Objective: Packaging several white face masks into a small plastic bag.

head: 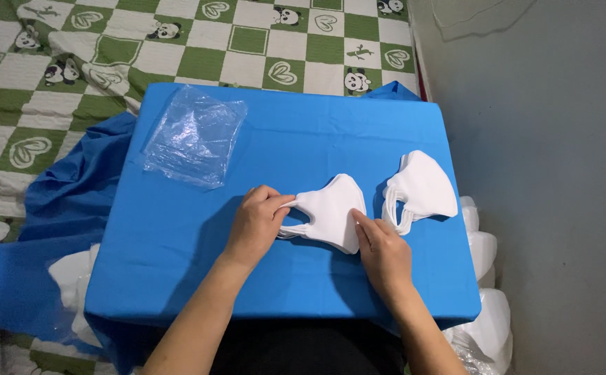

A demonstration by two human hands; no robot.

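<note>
On the blue cloth, a white mask lies pinched between left hand fingers and pressed under right hand fingers.

A green-and-white checked bedspread with panda and heart motifs is covering the bed on the left, while a plain grey wall is running along the right under soft, even light.
</note>
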